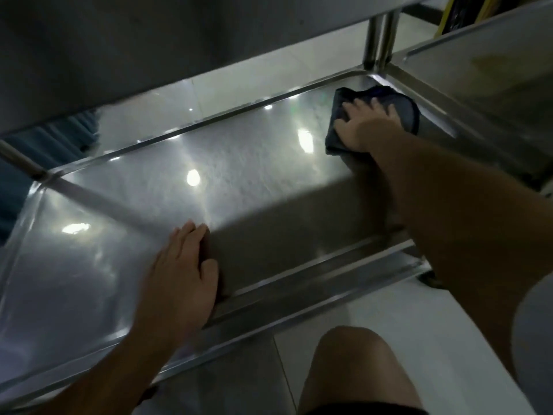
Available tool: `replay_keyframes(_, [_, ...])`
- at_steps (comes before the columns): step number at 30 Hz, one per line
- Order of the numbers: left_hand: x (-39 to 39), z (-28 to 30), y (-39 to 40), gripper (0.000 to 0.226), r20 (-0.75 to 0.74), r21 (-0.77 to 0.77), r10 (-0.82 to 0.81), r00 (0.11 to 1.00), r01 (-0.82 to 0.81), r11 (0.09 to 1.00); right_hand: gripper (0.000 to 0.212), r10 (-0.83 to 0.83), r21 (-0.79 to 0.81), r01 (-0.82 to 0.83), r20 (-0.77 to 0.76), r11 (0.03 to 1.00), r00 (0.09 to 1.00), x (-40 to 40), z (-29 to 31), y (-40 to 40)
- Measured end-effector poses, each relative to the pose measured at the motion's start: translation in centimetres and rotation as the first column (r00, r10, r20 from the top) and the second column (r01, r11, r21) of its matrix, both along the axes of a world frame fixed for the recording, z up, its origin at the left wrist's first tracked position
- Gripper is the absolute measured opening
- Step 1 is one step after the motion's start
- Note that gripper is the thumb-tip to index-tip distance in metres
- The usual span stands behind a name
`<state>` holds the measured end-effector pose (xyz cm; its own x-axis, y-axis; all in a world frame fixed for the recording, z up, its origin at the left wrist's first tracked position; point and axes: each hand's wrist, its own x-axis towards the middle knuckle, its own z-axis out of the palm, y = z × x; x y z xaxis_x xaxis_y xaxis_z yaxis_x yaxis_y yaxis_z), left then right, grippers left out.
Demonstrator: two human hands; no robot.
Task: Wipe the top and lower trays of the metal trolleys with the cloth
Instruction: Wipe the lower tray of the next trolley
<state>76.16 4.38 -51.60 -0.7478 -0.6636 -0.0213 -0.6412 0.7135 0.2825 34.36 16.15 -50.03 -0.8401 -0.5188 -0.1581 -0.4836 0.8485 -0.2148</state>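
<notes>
Head view looks down onto the lower tray (239, 181) of a metal trolley, a shallow brushed-steel pan with a raised rim and glossy reflections of ceiling lights. At its far right corner, near an upright post (380, 37), the right hand (366, 127) presses a dark cloth (341, 115) flat with spread fingers, its grip wide and uncurled. This cloth looks soft, light and limp, best driven by a flat palm over its middle. Near the front rim, the left hand (185, 265) rests flat on the steel, holding nothing. A second tray (493, 64) adjoins at right.
</notes>
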Motion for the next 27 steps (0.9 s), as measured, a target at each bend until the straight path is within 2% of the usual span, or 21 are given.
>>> replay_keyframes(10, [-0.2,0.1,0.4,0.058,-0.007,0.017,0.009,1.000,-0.009,1.000,0.069,-0.004,0.050,0.006,-0.027,0.999,1.000,-0.1,-1.3,12.5])
replay_keyframes(13, [-0.3,0.1,0.5,0.060,0.007,0.015,0.007,1.000,-0.007,1.000,0.074,-0.091,0.054,0.090,0.028,0.995,0.995,3.3,-1.7,15.0])
replay_keyframes(16, [-0.4,0.1,0.6,0.059,0.009,0.001,0.003,1.000,-0.003,1.000,0.075,-0.218,0.037,0.219,-0.016,0.975,0.976,9.1,-1.5,14.4])
replay_keyframes(18, [-0.5,0.2,0.6,0.059,0.012,-0.003,0.003,1.000,-0.003,1.000,0.076,-0.222,0.027,0.223,-0.044,0.974,0.974,13.7,-0.9,12.7])
replay_keyframes(20, [-0.5,0.3,0.8,0.059,0.008,0.002,0.000,1.000,0.000,1.000,0.076,-0.100,0.002,0.100,-0.040,0.995,0.994,18.1,-0.5,10.3])
replay_keyframes(22, [-0.4,0.2,0.7,0.060,0.005,0.003,-0.006,1.000,0.006,1.000,0.075,0.150,-0.018,-0.150,-0.027,0.988,0.988,21.7,-0.4,6.8])
replay_keyframes(25, [-0.2,0.1,0.4,0.063,0.001,-0.001,-0.020,1.000,0.020,1.000,0.067,0.478,-0.069,-0.476,0.032,0.877,0.878,25.4,-0.8,2.3])
replay_keyframes(27, [-0.1,0.1,0.3,0.073,-0.013,0.006,-0.019,1.000,0.019,1.000,0.061,0.537,-0.080,-0.533,0.042,0.842,0.842,25.4,-1.1,1.2])
